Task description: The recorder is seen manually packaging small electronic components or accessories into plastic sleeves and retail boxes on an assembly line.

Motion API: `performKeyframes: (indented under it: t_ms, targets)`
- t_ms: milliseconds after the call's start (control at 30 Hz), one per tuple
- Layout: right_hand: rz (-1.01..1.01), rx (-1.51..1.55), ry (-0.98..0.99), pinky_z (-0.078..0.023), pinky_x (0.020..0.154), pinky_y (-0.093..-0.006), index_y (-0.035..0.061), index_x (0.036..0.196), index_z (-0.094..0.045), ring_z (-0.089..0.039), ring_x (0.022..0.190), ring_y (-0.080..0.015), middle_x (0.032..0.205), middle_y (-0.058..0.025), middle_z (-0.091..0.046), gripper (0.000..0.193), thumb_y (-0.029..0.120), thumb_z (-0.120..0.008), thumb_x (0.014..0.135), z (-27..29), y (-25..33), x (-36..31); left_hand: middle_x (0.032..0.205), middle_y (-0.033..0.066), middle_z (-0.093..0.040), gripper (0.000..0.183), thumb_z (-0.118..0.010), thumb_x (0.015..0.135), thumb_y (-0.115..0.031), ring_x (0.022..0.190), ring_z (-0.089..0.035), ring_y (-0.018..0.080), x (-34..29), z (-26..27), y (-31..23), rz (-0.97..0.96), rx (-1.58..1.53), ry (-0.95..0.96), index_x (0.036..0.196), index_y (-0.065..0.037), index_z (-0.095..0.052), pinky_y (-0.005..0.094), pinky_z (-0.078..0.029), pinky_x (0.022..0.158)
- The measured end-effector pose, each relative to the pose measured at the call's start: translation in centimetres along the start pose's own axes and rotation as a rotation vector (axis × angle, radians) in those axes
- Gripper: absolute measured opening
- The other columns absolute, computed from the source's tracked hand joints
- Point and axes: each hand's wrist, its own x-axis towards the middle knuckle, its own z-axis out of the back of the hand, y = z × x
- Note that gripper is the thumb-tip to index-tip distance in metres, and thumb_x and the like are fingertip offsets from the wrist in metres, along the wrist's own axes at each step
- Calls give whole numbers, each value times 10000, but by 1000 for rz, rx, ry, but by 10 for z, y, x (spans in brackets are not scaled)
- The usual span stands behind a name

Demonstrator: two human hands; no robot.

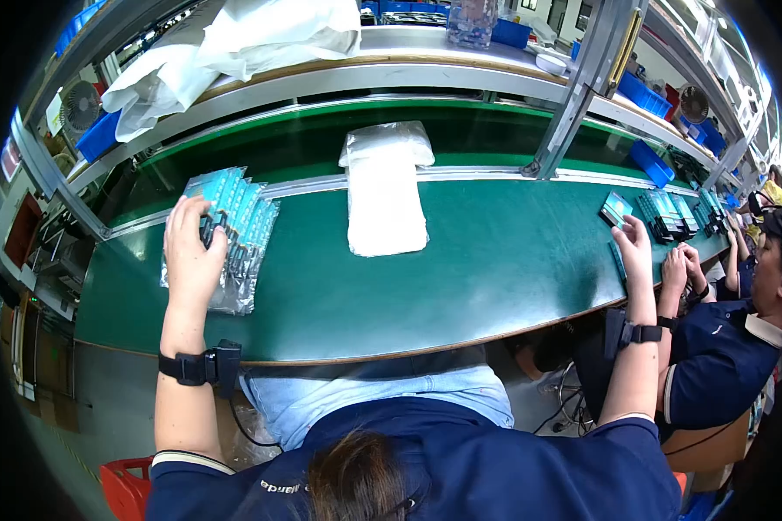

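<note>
A pile of flat teal packages in clear plastic bags (250, 227) lies overlapped at the left of the green table. My left hand (191, 253) is at the pile's left side, its fingers and thumb bent around dark-edged packages. At the far right, a small teal and black box (615, 209) is tilted at the fingertips of my right hand (636, 250). The fingers of that hand are curled, with the thumb close to the box's near corner. Beside this hand is another narrow teal box (617, 260), partly hidden. A stack of clear plastic bags (387, 204) lies at the table's middle.
Rows of teal and black boxes (666, 217) stand farther right, near a co-worker's hands (682, 267). A metal post (573, 104) rises behind the table's back rail. White plastic sheeting (274, 39) hangs over the shelf above. A blue bin (652, 163) is behind the boxes.
</note>
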Motion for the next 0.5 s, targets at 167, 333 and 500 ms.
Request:
performKeyframes:
  t_ms: [167,333,500]
  targets:
    - [-370,-659,232,-354,1025,-417,9,1342,-422,-409,1246,-390,1333,-282,-411,982,678,-649,660,16,-40,2,1179,132,-554,279,-628,793,-105,1168,-476,315,18,-1,-89,-41,-323,66,1050,-9,-580,400,-359,1003]
    - [216,-617,289,-431,873,-400,-2,1252,-502,-522,991,-351,1097,-197,-533,628,335,-712,766,-42,30,-45,1107,144,-576,400,-624,853,-277,1079,-543,255,51,-70,-114,162,-477,363,1118,19,-576,341,-419,929]
    - [178,-318,61,-450,839,-397,-21,1209,-538,-562,945,-378,1025,-243,-568,610,377,-711,780,-40,41,20,1224,271,-502,668,-603,822,-445,1127,-520,363,96,-159,-97,353,-284,514,1223,80,-502,378,-411,969]
